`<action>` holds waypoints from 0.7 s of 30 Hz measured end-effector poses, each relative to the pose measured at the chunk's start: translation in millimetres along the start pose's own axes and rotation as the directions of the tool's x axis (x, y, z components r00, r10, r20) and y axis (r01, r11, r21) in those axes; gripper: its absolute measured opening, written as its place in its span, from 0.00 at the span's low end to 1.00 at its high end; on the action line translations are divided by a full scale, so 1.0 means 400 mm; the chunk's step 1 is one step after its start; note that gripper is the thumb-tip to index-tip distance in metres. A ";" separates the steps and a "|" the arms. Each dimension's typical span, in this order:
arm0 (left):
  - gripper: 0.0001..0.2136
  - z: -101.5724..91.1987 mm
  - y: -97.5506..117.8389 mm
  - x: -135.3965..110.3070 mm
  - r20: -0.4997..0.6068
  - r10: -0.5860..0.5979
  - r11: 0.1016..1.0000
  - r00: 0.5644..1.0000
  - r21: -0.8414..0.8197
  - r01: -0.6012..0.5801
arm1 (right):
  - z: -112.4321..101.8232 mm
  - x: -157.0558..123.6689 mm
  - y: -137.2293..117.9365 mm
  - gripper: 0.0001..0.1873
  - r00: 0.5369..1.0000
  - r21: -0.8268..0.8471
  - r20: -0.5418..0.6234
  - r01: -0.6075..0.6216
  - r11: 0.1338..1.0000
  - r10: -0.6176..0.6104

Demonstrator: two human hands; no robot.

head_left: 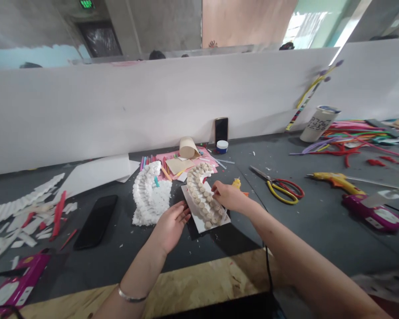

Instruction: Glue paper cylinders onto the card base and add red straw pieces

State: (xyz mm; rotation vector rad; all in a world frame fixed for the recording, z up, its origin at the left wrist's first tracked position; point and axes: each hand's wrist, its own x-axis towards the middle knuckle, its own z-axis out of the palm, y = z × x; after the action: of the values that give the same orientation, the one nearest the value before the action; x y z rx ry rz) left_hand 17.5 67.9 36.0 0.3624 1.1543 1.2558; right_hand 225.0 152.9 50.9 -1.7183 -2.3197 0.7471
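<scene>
Left hand [171, 228] open beside a light card [193, 213], right hand [229, 197] resting unclenched on its fragile-looking beige pieces [202, 199]; card best held by the bare edge.

The left arm [142, 274] and the right arm [306, 257] are bare, and so are the left hand [171, 228] and the right hand [229, 197]. A thin silver bangle [132, 296] sits on the left wrist — smooth and shiny. A bit of red cloth [381, 305] shows past the right arm — too blurry to tell if it is worn.
</scene>
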 end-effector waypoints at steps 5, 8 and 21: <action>0.11 -0.010 0.009 0.001 0.084 0.079 0.994 0.993 0.072 -0.085 | 0.022 0.040 0.028 0.11 0.997 0.276 -0.082 0.032 0.961 -0.010; 0.14 -0.009 0.027 -0.004 0.103 0.153 0.981 0.983 0.103 -0.164 | 0.033 0.070 0.029 0.12 0.995 0.456 -0.096 0.040 0.889 0.004; 0.16 -0.192 0.153 -0.051 -0.203 0.769 0.594 0.607 0.579 -0.559 | 0.096 0.107 -0.027 0.18 0.994 0.863 -0.029 -0.026 0.504 0.101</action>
State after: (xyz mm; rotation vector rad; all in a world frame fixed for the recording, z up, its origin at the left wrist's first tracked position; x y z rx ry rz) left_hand -77.1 44.1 59.0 1.0139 1.8224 1.7924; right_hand 186.0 179.0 15.8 -1.2703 -1.3408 1.4916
